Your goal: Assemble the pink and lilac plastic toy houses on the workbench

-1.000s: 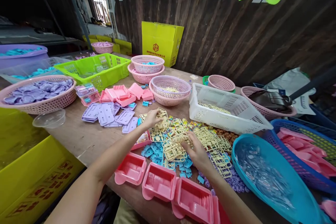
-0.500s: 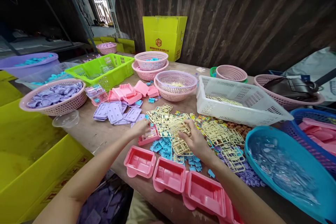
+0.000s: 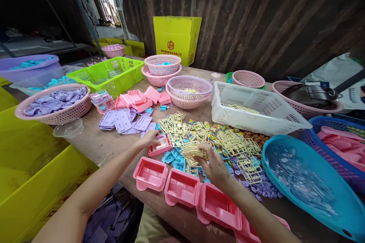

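My left hand [image 3: 148, 138] rests on a filled pink tray [image 3: 161, 145] near the table's middle, its fingers curled over the tray's left edge. My right hand [image 3: 212, 165] is closed on a cream plastic parts frame [image 3: 194, 150], lifted a little over a heap of cream frames [image 3: 231, 142] and small blue pieces [image 3: 173, 158]. Three empty pink trays [image 3: 182, 188] stand in a row along the table's near edge, just below both hands. Purple flat lids [image 3: 123, 120] lie to the left of the left hand.
A white basket [image 3: 256, 112], pink round baskets [image 3: 188, 91], a green crate [image 3: 105, 74] and a yellow box [image 3: 176, 38] fill the far table. A blue oval basket of clear parts [image 3: 302, 182] lies at right. Yellow crates [image 3: 34, 182] stand at left.
My left hand came down from the cream frames to the filled pink tray. My right hand drew back toward me with a cream frame in it. The camera tilted down slightly.
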{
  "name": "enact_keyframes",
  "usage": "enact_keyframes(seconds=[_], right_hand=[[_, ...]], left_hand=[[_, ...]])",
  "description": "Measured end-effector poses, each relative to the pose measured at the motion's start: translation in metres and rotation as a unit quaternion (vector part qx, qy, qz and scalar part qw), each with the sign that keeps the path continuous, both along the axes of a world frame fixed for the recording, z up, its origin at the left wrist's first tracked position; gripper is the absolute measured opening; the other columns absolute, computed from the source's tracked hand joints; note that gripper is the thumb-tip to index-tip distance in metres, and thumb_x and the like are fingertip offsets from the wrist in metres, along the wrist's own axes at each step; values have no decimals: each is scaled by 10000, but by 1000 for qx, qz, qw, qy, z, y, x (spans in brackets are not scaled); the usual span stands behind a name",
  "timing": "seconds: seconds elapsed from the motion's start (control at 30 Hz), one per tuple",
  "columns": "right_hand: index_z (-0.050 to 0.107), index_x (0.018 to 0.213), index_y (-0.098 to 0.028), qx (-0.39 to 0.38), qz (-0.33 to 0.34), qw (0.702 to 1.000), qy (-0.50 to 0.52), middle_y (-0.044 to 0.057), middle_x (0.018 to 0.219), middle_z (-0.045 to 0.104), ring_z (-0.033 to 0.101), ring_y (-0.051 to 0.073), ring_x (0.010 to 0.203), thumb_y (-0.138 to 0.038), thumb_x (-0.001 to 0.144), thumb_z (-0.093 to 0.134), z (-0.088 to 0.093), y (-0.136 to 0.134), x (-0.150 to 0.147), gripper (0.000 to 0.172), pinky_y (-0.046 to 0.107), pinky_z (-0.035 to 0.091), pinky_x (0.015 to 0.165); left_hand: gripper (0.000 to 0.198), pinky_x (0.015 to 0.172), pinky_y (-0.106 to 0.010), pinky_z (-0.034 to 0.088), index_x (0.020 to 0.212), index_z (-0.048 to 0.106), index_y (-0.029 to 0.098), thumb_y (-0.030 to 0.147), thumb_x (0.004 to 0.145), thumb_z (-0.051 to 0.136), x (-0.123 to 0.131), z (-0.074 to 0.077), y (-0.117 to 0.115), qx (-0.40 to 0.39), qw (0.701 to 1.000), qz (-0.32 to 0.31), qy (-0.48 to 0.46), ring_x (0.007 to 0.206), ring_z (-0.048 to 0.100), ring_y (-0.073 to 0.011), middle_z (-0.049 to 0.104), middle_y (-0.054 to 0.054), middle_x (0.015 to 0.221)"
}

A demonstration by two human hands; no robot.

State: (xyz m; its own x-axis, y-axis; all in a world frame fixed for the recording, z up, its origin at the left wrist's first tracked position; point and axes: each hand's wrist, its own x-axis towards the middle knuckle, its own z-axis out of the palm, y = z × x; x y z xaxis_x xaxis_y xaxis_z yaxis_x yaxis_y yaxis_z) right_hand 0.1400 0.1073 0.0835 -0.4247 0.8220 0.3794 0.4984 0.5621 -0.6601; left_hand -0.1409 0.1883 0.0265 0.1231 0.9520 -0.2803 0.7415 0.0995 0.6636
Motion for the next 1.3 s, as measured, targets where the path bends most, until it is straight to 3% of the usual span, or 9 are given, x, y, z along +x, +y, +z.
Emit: enact_keyframes(seconds=[0.23,0.43,0.63,0.8,0.93,1.0,1.1,1.17,1.3], right_hand=[[376,1284,-236,-5,37,999,-20,79,980,632,639,206,837,-178,868,432,-3,-4,-7,424,355,524,727],[577,1014,-185,64,62,993,-80,58,856,618,581,166,760,-88,841,432,1,-2,-9,246,289,482,658],[602,906,-171,144,77,976,-143,60,822,599,524,178,792,-30,818,427,2,3,-5,241,309,467,698],[587,976,-156,217,122,950,-190,136,1315,471,395,257,1207,-9,822,402,8,4,-24,282,417,436,899],[568,1047,-143,199,70,951,-227,158,1289,488,490,246,1060,-50,852,395,11,7,-29,277,392,468,797],[578,1014,-144,165,33,957,-235,131,1079,599,523,223,908,-69,850,422,10,9,-18,239,365,470,745],[595,935,-158,139,-4,963,-230,79,829,625,509,214,789,-41,814,448,8,7,10,223,344,452,691],[568,1063,-158,140,-17,968,-209,71,837,630,507,211,782,-21,804,437,7,3,27,321,340,442,684],[299,1375,-145,162,-33,973,-162,93,971,622,528,220,851,-21,812,396,11,-11,48,584,367,455,737]], left_hand=[[266,525,-253,293,517,502,177,276,763,525,5,1,-2,47,995,-2,85,554,516,-167,492,-13,508],[48,589,-241,331,659,580,187,170,693,551,1,9,-6,93,991,-17,98,677,539,-179,584,-14,660],[124,587,-247,325,560,584,173,198,681,594,-1,37,-14,107,991,-33,75,619,520,-166,571,-6,580],[107,589,-225,338,605,648,175,227,695,622,41,68,-28,116,987,-110,15,598,516,-133,613,0,623],[280,569,-213,384,660,661,150,379,783,555,69,84,-30,66,969,-211,-107,607,540,-130,637,-11,655],[339,620,-219,430,756,683,145,407,836,484,77,86,-21,12,952,-265,-155,682,583,-142,669,-20,732],[310,723,-231,470,944,680,153,345,881,444,98,80,10,-5,969,-241,-59,801,628,-154,698,-21,833],[298,789,-258,472,1033,648,139,285,897,427,123,71,37,22,983,-181,21,884,630,-171,697,-49,931],[279,955,-422,410,1106,582,138,291,902,467,183,50,93,63,986,-106,114,1091,544,-216,596,-99,1167]])
